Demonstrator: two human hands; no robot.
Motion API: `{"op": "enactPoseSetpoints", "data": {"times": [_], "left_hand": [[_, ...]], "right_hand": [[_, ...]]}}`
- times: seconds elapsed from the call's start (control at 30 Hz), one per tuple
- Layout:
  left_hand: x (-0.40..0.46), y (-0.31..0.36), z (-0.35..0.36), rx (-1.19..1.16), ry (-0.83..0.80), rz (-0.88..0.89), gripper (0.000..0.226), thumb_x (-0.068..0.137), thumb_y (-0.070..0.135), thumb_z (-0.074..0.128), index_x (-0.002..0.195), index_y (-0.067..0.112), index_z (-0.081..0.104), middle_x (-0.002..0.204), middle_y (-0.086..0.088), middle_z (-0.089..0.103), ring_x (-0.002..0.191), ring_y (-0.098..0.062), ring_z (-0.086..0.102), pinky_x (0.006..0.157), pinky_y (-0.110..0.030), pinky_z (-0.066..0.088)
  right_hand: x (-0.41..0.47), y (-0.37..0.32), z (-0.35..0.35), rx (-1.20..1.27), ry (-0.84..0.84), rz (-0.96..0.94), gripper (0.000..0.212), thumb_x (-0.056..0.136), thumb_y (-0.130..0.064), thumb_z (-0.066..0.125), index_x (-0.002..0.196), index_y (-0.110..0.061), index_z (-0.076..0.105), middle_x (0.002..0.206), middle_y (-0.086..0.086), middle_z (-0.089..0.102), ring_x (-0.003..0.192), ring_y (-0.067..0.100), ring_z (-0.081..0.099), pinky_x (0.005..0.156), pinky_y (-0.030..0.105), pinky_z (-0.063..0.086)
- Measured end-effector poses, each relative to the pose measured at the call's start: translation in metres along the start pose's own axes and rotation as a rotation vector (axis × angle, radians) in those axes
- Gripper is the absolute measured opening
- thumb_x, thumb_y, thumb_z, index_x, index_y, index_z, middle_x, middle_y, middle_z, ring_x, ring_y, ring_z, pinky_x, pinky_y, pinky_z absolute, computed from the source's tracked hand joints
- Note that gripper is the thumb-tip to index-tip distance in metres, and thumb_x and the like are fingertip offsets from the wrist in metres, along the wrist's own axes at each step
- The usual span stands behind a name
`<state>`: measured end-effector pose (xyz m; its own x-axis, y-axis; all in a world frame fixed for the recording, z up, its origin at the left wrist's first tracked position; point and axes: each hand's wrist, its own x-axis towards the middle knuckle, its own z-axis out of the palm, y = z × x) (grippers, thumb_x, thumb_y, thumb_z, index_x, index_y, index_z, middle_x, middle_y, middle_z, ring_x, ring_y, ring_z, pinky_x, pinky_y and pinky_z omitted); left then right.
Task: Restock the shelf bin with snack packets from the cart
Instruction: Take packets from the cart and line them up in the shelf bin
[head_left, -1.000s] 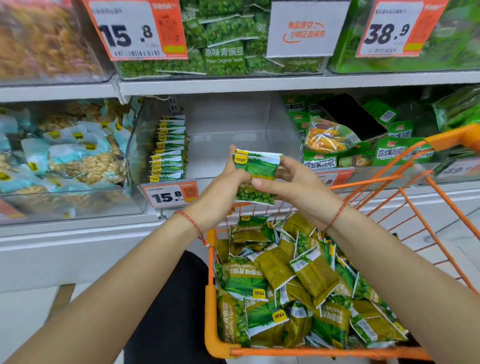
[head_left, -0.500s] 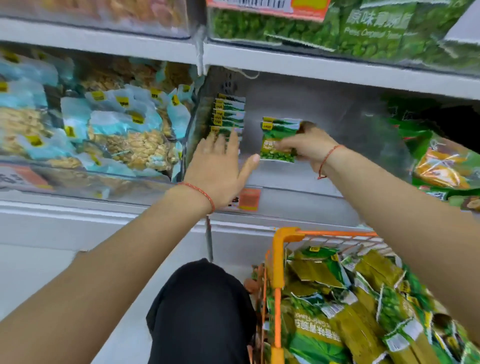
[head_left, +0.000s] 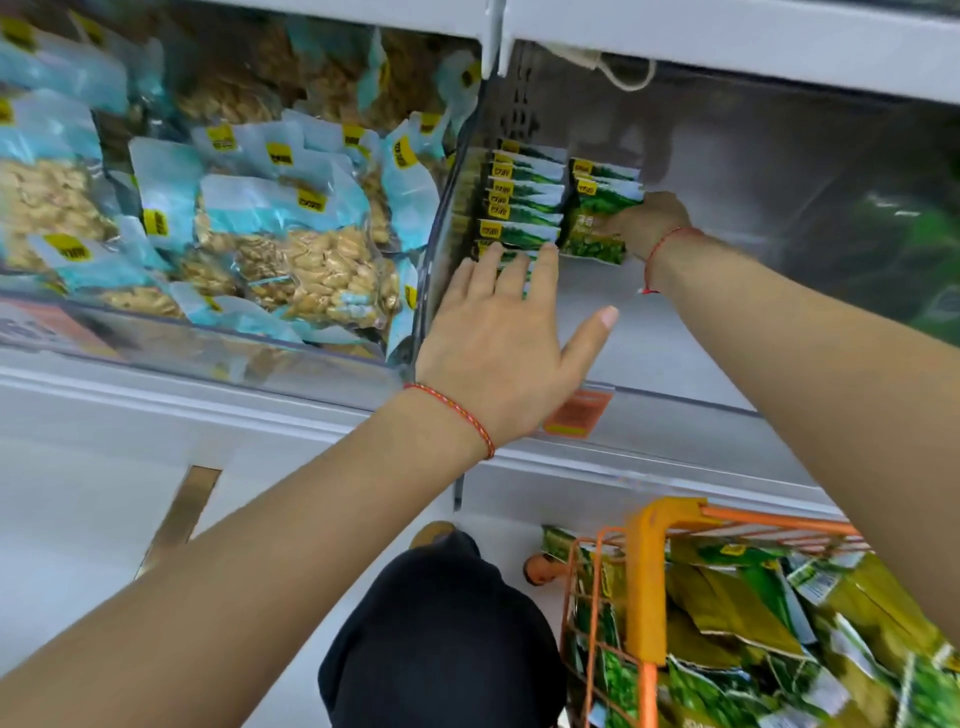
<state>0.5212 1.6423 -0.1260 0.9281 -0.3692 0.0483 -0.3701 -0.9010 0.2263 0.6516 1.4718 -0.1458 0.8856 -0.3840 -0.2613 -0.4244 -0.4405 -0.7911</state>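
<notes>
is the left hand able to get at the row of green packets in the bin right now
Probably yes: the left hand lies open with its fingertips already at the row of green packets, and nothing sits between them.

Pale-blue packets of nuts (head_left: 291, 249) fill the neighbouring clear bin (head_left: 208, 343); an orange price tag (head_left: 576, 413) hangs below the shelf edge.

Upright green snack packets (head_left: 597, 215) beside row (head_left: 522, 208) in bin (head_left: 675, 338)

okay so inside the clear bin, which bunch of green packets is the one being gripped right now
The small bunch of green packets on the right, gripped by the right hand. The row of packets against the bin's left wall only has the left hand's straight fingertips on it.
</notes>
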Motion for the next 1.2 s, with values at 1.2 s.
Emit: {"op": "enactPoseSetpoints", "data": {"times": [1.2], "left_hand": [[0.002, -0.001, 0.004, 0.012, 0.073, 0.005, 0.076, 0.087, 0.059, 0.012, 0.147, 0.016, 0.030, 0.148, -0.007, 0.040, 0.144, -0.027, 0.018, 0.117, -0.042, 0.008]], "right_hand": [[0.004, 0.019, 0.008, -0.392, 0.134, -0.251, 0.039, 0.089, -0.038, 0.062, 0.119, -0.013, 0.064, 0.120, 0.013, 0.064, 0.114, 0.030, 0.055, 0.090, 0.034, 0.046]]}}
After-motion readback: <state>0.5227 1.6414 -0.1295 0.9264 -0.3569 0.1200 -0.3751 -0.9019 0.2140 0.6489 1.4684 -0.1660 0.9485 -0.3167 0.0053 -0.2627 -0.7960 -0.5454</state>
